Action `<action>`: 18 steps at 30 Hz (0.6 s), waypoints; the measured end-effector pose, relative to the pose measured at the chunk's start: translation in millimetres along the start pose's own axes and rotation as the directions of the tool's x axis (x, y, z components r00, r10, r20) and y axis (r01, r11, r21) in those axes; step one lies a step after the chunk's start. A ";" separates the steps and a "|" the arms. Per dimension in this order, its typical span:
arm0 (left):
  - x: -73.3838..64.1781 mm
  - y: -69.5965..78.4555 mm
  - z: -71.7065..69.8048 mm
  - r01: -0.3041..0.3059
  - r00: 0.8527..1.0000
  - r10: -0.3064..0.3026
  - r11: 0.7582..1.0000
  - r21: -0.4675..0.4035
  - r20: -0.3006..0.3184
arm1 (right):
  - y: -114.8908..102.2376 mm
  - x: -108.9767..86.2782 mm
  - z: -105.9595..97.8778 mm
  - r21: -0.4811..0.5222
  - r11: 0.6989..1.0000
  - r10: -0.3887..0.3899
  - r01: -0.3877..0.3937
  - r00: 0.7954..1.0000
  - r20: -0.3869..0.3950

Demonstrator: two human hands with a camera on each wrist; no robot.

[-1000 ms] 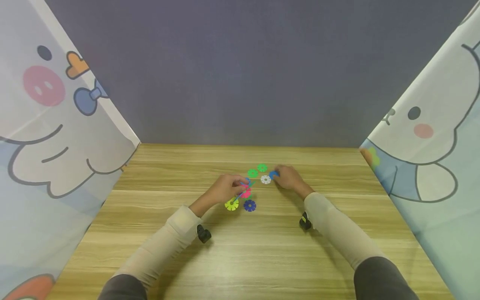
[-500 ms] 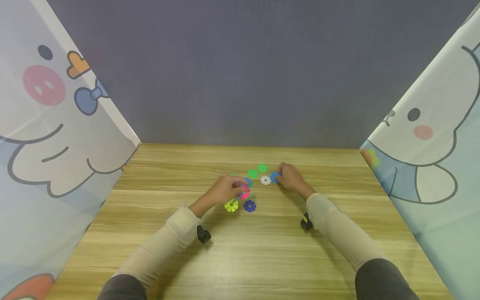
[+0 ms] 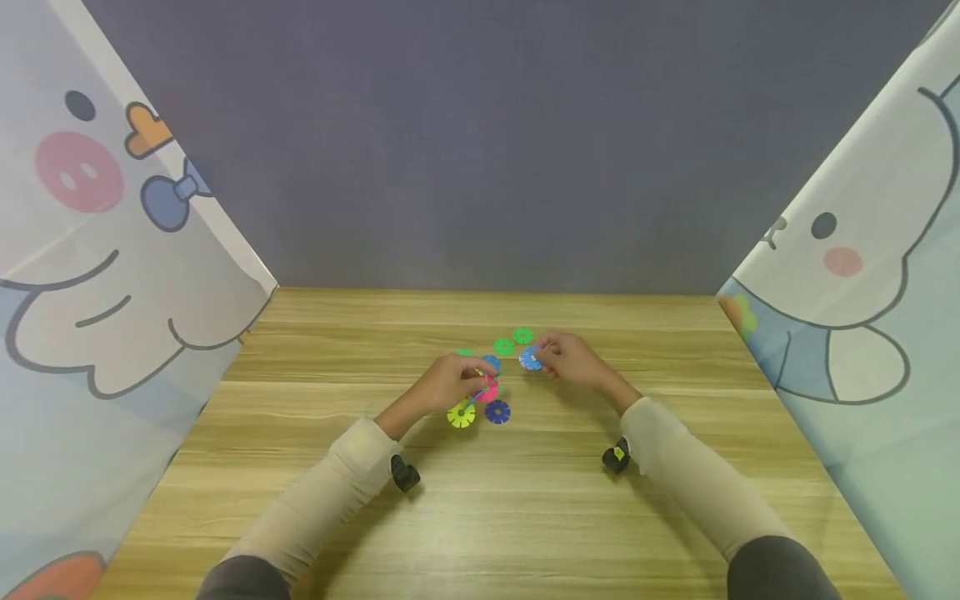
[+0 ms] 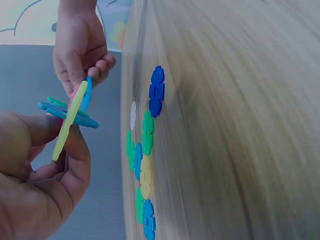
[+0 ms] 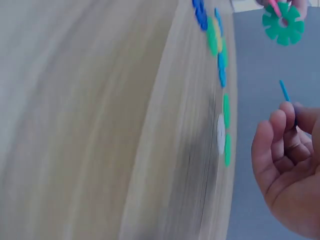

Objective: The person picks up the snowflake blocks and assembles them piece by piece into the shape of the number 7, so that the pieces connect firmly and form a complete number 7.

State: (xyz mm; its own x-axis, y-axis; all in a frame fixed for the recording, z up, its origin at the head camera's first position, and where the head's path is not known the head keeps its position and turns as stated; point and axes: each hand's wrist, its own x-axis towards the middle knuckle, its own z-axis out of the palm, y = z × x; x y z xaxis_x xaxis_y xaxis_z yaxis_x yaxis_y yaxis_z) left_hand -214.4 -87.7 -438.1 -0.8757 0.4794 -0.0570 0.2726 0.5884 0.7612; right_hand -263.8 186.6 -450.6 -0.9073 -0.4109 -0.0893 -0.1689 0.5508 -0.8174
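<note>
My left hand [image 3: 450, 382] pinches a cluster of interlocked notched plastic discs above the table. It includes a yellow disc [image 4: 70, 122], a blue disc [image 4: 86, 120], a pink disc [image 3: 489, 389] and a green disc [image 5: 283, 24]. To the right, my right hand [image 3: 573, 361] pinches one loose blue disc [image 3: 528, 358] between thumb and fingers, raised off the table. The blue disc is apart from the cluster in the head view. Under it lies a white disc [image 5: 220, 134], mostly covered in the head view.
Several loose discs lie flat on the wooden table [image 3: 480, 517], among them a dark blue disc [image 3: 498, 412], two green discs [image 3: 503, 347] at the back and a yellow disc [image 4: 145, 177]. A grey panel [image 3: 480, 150] stands behind, with printed cloth sides [image 3: 847, 208].
My right hand has lifted the blue disc from beside the white disc and moved it left toward the cluster. The left hand stays nearly in place with the cluster.
</note>
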 end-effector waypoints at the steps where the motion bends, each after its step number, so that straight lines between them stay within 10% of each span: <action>1: -0.6 0.0 -0.1 0.001 1.000 -0.001 1.000 -0.007 0.003 | -2.1 -1.3 2.3 0.029 1.000 0.003 -0.003 1.000 0.008; 18: -2.2 -2.8 4.5 -0.030 1.000 0.030 0.998 -0.061 0.004 | -15.0 -5.5 14.6 0.121 0.993 -0.024 0.010 0.994 0.108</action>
State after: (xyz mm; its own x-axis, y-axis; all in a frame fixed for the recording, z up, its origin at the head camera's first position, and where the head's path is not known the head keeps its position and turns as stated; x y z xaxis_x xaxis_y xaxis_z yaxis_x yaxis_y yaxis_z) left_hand -211.4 -87.5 -443.0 -0.8657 0.4993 -0.0363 0.2738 0.5331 0.8005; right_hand -250.6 169.9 -446.2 -0.8559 -0.5002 -0.1311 -0.1305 0.4543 -0.8812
